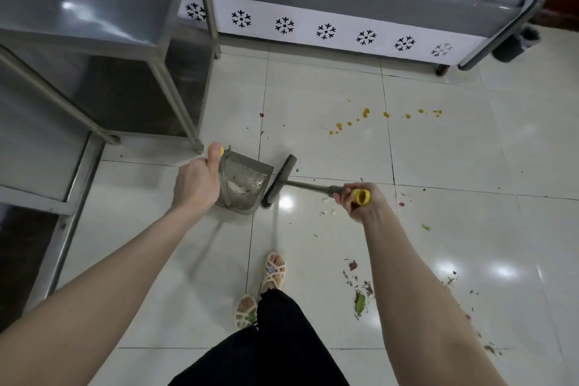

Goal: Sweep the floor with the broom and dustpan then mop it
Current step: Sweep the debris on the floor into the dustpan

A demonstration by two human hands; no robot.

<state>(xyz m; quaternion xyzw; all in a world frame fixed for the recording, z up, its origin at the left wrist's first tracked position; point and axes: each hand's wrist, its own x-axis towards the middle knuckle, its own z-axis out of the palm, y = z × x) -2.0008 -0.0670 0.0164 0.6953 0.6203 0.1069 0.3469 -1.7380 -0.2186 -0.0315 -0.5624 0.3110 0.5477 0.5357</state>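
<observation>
My left hand (197, 182) grips the yellow-capped handle of a grey dustpan (246, 185), whose pan rests on the pale tiled floor (454, 166) with some light debris inside. My right hand (357, 200) holds the yellow-tipped handle of a grey broom. The broom head (279, 180) stands right at the dustpan's open edge. Green and dark scraps (360, 298) lie scattered on the tiles to my right. A trail of orange drops (365, 113) marks the floor further ahead.
A steel table (94, 25) with thin legs stands at the left, one leg close to the dustpan. A chest freezer (329, 28) with a snowflake band runs across the back. My sandalled feet (272, 273) are just behind the tools.
</observation>
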